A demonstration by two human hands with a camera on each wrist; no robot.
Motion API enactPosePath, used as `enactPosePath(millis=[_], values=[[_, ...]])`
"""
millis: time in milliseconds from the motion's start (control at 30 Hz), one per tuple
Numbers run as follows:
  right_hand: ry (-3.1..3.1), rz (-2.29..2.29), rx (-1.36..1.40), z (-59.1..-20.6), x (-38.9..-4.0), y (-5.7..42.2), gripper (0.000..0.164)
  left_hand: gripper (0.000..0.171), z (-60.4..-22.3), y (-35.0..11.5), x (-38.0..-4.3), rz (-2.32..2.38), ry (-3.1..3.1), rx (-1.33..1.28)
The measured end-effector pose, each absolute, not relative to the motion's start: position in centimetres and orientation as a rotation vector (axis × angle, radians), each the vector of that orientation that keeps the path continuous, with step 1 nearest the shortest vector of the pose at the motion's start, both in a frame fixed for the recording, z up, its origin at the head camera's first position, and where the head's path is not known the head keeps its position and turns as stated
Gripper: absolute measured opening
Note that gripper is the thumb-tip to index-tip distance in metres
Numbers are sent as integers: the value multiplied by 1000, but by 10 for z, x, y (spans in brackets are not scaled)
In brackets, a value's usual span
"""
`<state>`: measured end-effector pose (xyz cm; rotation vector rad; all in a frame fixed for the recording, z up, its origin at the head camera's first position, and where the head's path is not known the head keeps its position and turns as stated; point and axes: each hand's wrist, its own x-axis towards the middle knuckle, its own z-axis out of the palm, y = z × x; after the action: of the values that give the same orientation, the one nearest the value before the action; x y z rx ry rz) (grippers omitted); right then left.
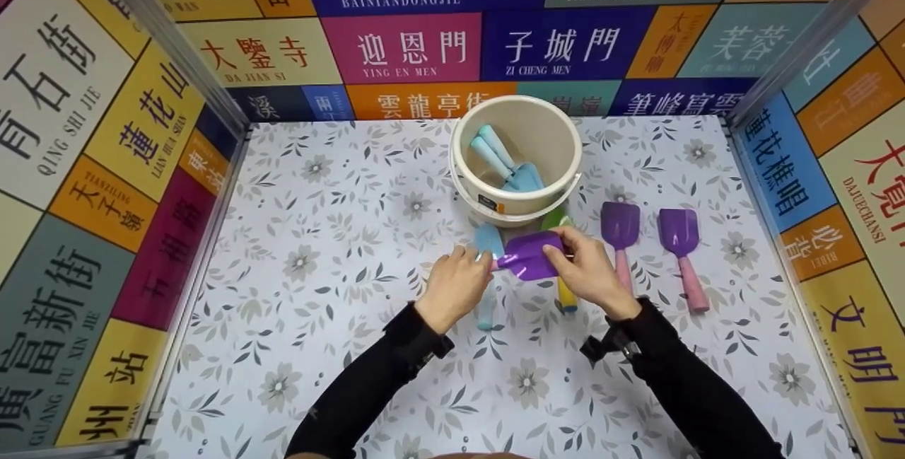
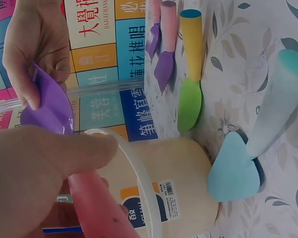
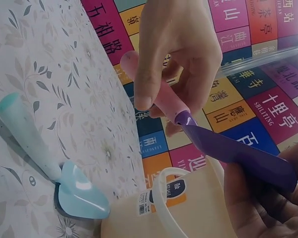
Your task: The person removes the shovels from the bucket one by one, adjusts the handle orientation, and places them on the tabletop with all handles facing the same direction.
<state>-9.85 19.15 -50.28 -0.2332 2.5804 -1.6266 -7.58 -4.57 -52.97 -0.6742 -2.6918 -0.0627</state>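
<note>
Where two black sleeves [image 1: 360,388] reach in from the near side, a person's hands hold one purple spade [image 1: 532,257] above a flowered surface [image 1: 283,332], on the near side of a bucket. The left hand [image 1: 456,286] has its fingers curled round the spade's pink handle [image 2: 99,208], and the right hand [image 1: 590,268] pinches the end of its blade [image 3: 238,148] between thumb and fingers. Below and partly hidden by the left hand, a pale blue spade [image 1: 485,314] lies with its handle towards the near side. A green spade [image 1: 568,296] with a yellow handle lies to its right, and farther right are two more purple spades [image 1: 679,231], side by side, blades pointing far. Beyond stands the cream bucket [image 1: 520,206], with two blue spades [image 1: 527,177] inside. Colourful panels [image 1: 410,49] with Chinese lettering line the far wall.
</note>
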Motion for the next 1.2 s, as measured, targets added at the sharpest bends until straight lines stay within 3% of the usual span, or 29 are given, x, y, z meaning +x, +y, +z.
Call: enactPosePath(millis=[667,1033,1200], values=[[2632,-1569,-331,-497,-99,195,20,27,-524,-48,-69,-63,-2750,-728],[2750,-1578,-491,-486,-98,225,22,26,-513,-69,-68,-259,-2681,-570],[2940,-1371,-609,-494,-94,248,29,27,-509,-88,-69,-515,-2725,-497]])
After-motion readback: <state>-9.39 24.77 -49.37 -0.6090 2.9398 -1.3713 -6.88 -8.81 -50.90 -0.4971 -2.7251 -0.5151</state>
